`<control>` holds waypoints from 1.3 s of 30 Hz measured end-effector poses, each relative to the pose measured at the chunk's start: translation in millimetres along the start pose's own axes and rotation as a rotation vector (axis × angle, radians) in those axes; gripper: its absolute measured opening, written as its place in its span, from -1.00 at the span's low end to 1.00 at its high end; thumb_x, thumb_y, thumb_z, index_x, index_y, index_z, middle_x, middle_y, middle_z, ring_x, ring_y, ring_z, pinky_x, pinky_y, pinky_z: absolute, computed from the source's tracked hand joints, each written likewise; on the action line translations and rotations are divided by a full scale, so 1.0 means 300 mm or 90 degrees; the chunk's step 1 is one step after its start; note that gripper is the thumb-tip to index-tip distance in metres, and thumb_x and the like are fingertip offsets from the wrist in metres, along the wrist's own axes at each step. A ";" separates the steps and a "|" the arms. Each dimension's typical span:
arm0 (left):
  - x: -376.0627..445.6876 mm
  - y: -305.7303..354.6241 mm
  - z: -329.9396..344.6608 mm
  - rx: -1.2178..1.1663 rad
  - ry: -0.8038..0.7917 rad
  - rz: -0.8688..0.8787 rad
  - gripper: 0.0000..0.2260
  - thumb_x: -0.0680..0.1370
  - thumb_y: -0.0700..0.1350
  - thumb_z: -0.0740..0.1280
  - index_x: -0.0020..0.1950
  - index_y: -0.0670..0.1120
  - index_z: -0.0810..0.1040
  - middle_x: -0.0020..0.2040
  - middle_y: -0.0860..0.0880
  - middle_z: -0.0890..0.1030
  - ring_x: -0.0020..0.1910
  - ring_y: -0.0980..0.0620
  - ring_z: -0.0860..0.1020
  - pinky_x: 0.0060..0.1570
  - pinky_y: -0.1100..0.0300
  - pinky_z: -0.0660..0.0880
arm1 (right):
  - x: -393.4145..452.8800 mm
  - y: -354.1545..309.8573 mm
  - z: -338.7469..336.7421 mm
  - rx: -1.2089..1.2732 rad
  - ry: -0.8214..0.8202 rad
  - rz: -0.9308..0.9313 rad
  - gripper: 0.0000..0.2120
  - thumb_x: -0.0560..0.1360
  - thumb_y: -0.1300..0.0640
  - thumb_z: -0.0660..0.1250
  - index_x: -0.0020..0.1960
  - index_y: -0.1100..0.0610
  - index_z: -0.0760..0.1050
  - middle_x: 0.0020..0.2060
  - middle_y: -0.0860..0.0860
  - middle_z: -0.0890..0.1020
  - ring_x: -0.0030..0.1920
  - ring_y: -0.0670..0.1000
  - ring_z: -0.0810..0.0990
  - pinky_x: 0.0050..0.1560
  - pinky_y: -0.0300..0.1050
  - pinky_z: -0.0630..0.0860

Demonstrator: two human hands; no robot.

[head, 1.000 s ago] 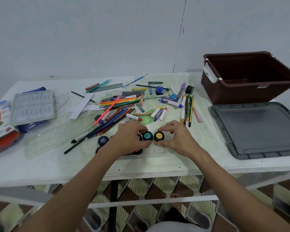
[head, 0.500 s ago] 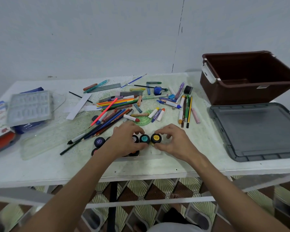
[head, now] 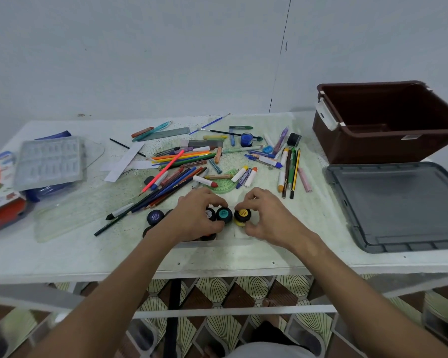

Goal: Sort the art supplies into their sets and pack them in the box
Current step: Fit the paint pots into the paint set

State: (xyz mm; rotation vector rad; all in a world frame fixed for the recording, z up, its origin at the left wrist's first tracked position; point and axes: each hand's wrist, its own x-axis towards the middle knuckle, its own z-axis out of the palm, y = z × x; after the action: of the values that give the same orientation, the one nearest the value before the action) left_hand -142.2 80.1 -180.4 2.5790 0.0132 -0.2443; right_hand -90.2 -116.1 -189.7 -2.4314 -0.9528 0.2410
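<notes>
Paint pots sit at the near middle of the table [head: 62, 257], and you are in the middle of gathering them into one set. Your right hand [head: 267, 218] has its fingers curled round the yellow-labelled pot [head: 242, 215], pinching it from the sides. Your left hand [head: 197, 215] is curled over the cluster at 9 o'clock from that pot, its fingertips against the teal-labelled pot [head: 224, 214] and the black-capped one beside it. How firmly it grips either, you cannot tell from here. A dark blue pot [head: 155, 217] stands apart at 9 o'clock from your left hand, and more pots hide under your palm.

The step in hand looks like the sorting, not the packing: the brown box [head: 388, 120] at 2 o'clock looks to hold no supplies so far, its grey lid [head: 398, 208] lying flat just in front of it.

For the next move, bring the yellow pot up snug against the teal one, then draw in the dark blue straggler. Keep the pots upright, since a loose cap could leak. The pencils and crayons [head: 181, 164] scattered at 12 o'clock are yet to be sorted.
</notes>
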 end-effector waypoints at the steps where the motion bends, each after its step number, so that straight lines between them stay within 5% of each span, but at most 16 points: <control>1: 0.000 0.000 0.000 -0.001 -0.002 0.001 -0.56 0.30 0.15 0.33 0.16 0.14 0.58 0.03 0.06 0.47 0.12 0.03 0.43 0.15 -0.11 0.41 | 0.000 -0.002 0.001 0.005 0.000 -0.001 -0.61 0.39 0.11 0.46 0.21 0.05 0.58 0.07 0.01 0.46 0.11 -0.01 0.38 0.02 -0.31 0.22; 12: -0.004 -0.008 0.000 -0.012 -0.011 0.008 -0.57 0.30 0.11 0.34 0.18 0.19 0.57 0.02 0.05 0.46 0.12 0.02 0.42 0.14 -0.10 0.42 | 0.014 -0.008 0.037 -0.027 0.027 -0.035 -0.64 0.38 0.22 0.44 0.17 0.10 0.62 0.07 0.04 0.53 0.08 0.08 0.42 0.02 -0.28 0.24; 19: 0.009 -0.012 0.007 -0.025 0.006 0.004 -0.61 0.32 0.22 0.39 0.11 0.18 0.57 0.00 0.10 0.49 0.01 0.07 0.45 0.10 -0.10 0.45 | -0.001 0.029 0.060 0.145 0.114 0.046 -0.62 0.31 0.16 0.55 0.11 0.07 0.62 0.02 -0.03 0.55 0.04 -0.04 0.51 -0.01 -0.34 0.36; 22: 0.011 -0.016 0.007 -0.025 0.011 0.011 -0.67 0.39 0.12 0.47 0.12 0.13 0.58 0.01 0.09 0.51 0.00 0.09 0.47 0.07 0.01 0.48 | -0.004 0.046 0.064 0.190 0.117 0.090 -0.57 0.28 0.10 0.59 0.13 0.09 0.62 0.00 -0.05 0.57 -0.10 -0.17 0.50 -0.16 -0.47 0.36; 28: 0.067 -0.005 -0.047 -0.056 -0.003 0.032 -0.68 0.42 0.17 0.45 0.13 0.12 0.58 -0.02 0.17 0.53 -0.05 0.20 0.48 -0.16 0.32 0.40 | 0.014 0.071 -0.020 0.289 0.049 0.130 -0.50 0.24 -0.09 0.59 0.13 0.03 0.62 -0.01 -0.12 0.60 -0.05 -0.17 0.54 -0.19 -0.35 0.42; 32: 0.218 0.017 -0.097 -0.058 0.071 0.036 -0.72 0.49 0.08 0.41 0.16 0.04 0.58 -0.01 0.08 0.55 -0.11 0.18 0.50 -0.20 0.31 0.37 | 0.103 0.163 -0.129 0.244 0.177 0.174 -0.64 0.40 0.00 0.50 0.15 0.09 0.61 -0.02 -0.05 0.62 -0.07 -0.11 0.57 -0.14 -0.35 0.48; 36: 0.418 0.052 -0.144 -0.050 0.106 0.009 -0.64 0.51 0.04 0.39 0.27 0.01 0.51 0.06 0.00 0.53 -0.08 0.07 0.51 -0.12 0.25 0.37 | 0.233 0.280 -0.229 0.205 0.306 0.229 -0.74 0.42 0.15 0.47 0.11 0.14 0.62 -0.01 0.10 0.65 -0.06 0.06 0.60 -0.02 -0.09 0.56; 39: 0.556 0.073 -0.160 -0.022 0.129 -0.004 -0.57 0.50 0.06 0.40 0.33 -0.03 0.46 0.07 -0.03 0.52 -0.05 0.05 0.47 -0.06 0.22 0.34 | 0.310 0.350 -0.282 0.177 0.332 0.231 -0.79 0.40 0.23 0.47 0.03 0.19 0.62 -0.03 0.13 0.63 0.02 0.12 0.59 -0.05 -0.22 0.45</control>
State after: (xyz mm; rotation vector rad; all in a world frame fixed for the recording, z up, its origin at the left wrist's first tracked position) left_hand 31.4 79.7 -158.4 2.5590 0.0987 0.0146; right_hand 68.6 -152.3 -170.5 -2.2203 -0.2324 -0.1290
